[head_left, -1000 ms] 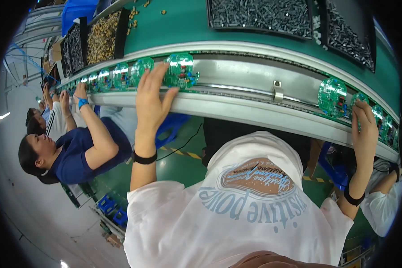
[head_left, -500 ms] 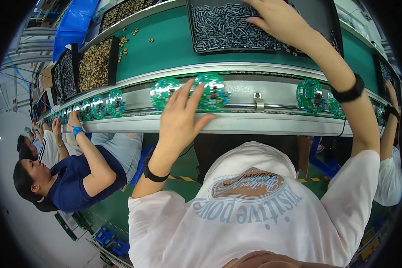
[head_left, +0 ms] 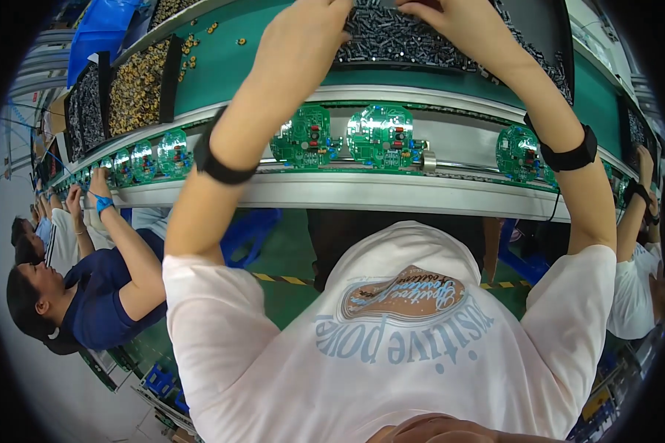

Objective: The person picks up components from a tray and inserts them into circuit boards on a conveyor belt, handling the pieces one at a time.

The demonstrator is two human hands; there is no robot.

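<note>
Small, dark cylindrical components (head_left: pixel 403 40) lie heaped in a black tray (head_left: pixel 406 67) at twelve o'clock. The left hand (head_left: pixel 303 37), earlier at the green circuit boards (head_left: pixel 380 136), now joins the right hand (head_left: pixel 462 26) there; I cannot tell whether either grip is closed.

Circuit boards (head_left: pixel 380 136) green, flecked red and blue; cylindrical parts (head_left: pixel 399 40) dark grey; bench surface (head_left: pixel 233 70) green; wristbands (head_left: pixel 225 172) black; shirt (head_left: pixel 273 376) white — brown-and-blue print; floor tape (head_left: pixel 282 280) — yellow-black stripes.
</note>
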